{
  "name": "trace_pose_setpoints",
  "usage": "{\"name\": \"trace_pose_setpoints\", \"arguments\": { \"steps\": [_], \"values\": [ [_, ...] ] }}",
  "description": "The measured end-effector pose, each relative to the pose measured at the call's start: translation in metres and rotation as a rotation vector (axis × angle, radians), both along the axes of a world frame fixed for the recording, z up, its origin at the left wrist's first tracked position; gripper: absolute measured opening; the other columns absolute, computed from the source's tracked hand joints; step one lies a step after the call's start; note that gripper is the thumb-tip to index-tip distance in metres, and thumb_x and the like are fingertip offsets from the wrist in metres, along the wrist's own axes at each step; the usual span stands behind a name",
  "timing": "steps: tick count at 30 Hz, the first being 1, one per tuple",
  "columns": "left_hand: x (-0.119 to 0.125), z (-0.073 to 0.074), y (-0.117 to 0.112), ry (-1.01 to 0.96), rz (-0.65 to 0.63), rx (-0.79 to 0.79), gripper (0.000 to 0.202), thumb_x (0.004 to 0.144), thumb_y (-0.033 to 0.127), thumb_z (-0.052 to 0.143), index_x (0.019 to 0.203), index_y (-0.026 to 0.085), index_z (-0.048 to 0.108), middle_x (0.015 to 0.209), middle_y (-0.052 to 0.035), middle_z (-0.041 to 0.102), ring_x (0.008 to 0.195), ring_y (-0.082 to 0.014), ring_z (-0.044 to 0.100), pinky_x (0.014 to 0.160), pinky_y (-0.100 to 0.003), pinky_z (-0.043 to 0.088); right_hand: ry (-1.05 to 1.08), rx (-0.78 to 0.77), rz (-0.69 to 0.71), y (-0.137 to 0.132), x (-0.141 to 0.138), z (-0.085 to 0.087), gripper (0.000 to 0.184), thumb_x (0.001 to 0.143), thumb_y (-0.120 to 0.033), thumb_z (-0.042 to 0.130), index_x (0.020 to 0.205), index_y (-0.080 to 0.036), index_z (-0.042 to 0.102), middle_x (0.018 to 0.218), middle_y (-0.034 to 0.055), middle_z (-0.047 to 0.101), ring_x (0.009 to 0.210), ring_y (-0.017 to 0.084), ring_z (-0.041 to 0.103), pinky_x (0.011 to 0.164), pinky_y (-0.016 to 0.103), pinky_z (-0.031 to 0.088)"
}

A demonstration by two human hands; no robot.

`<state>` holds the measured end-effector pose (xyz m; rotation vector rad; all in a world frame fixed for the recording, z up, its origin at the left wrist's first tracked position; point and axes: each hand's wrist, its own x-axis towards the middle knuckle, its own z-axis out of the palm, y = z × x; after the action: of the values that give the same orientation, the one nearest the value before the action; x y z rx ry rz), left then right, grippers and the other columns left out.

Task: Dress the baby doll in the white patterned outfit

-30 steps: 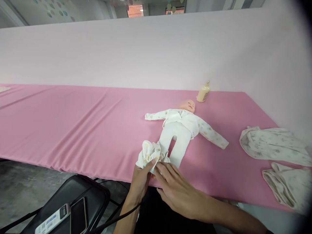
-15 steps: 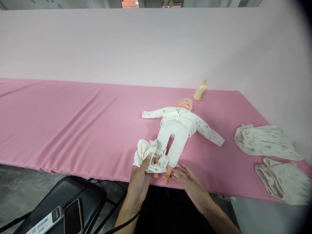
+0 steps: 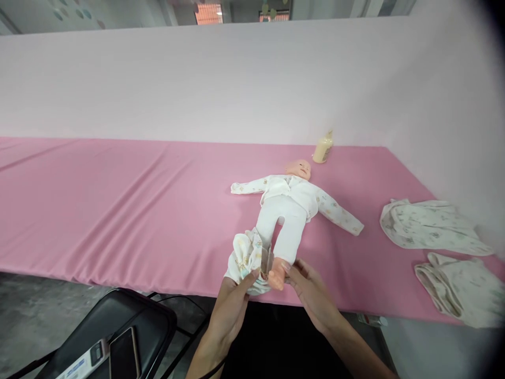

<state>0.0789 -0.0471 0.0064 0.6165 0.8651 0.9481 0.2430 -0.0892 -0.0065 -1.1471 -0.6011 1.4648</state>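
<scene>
A baby doll point(image 3: 290, 210) lies on its back on the pink tablecloth point(image 3: 118, 200), head toward 12 o'clock and feet at the near table edge, which puts its legs within easy reach of the person standing there. The left hand point(image 3: 232, 305) is closed around a bunched patterned garment point(image 3: 246, 258), gathered up beside the doll's lower leg at about 9 o'clock from the feet; scrunching the cloth this way keeps its opening small and manageable. The right hand point(image 3: 311, 292) pinches the doll's bare foot point(image 3: 277, 276) between thumb and fingertips, lifting it slightly off the cloth so the foot stands free just beside the bunched fabric. The doll already wears a white top and white leggings, arms spread flat at roughly 10 and 4 o'clock. A feeding bottle point(image 3: 323, 148) stands at 1 o'clock from the head, near the backdrop. Two more folded garments point(image 3: 434, 226) lie well apart at 3 o'clock. A black chair point(image 3: 130, 321) with a phone point(image 3: 123, 352) sits at 7 o'clock, below the table.
</scene>
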Motion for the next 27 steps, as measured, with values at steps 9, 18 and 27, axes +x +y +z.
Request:
{"name": "trace_pose_setpoints", "arguments": {
  "steps": [9, 18, 27],
  "values": [
    [-0.003, 0.023, -0.008, -0.004, 0.0, -0.107, 0.07, 0.083, 0.021, 0.072, 0.147, 0.02, 0.044, 0.137, -0.0131, 0.058, 0.125, -0.0282, 0.057, 0.106, -0.039, 0.049, -0.022, -0.013, -0.159, 0.012, -0.017, -0.001, 0.033, 0.086, -0.044, 0.067, 0.106, -0.018, 0.066, 0.103, 0.0074, 0.07, 0.095, 0.022, 0.063, 0.086, 0.036, 0.05],
    [-0.01, 0.037, -0.007, -0.06, -0.002, -0.146, 0.065, 0.084, 0.022, 0.071, 0.145, 0.021, 0.047, 0.136, -0.0124, 0.06, 0.121, -0.0281, 0.06, 0.103, -0.038, 0.051, 0.052, -0.006, -0.138, 0.024, -0.019, -0.01, 0.042, 0.081, -0.043, 0.072, 0.113, -0.017, 0.063, 0.111, 0.009, 0.07, 0.097, 0.024, 0.064, 0.077, 0.034, 0.051],
    [-0.014, 0.034, -0.008, -0.026, -0.062, -0.047, 0.063, 0.085, 0.021, 0.069, 0.145, 0.021, 0.048, 0.133, -0.0123, 0.061, 0.121, -0.0282, 0.06, 0.104, -0.039, 0.049, -0.04, -0.044, -0.155, 0.022, -0.024, -0.01, 0.043, 0.079, -0.045, 0.074, 0.108, -0.018, 0.059, 0.109, 0.0078, 0.069, 0.094, 0.021, 0.063, 0.075, 0.032, 0.05]
  ]
}}
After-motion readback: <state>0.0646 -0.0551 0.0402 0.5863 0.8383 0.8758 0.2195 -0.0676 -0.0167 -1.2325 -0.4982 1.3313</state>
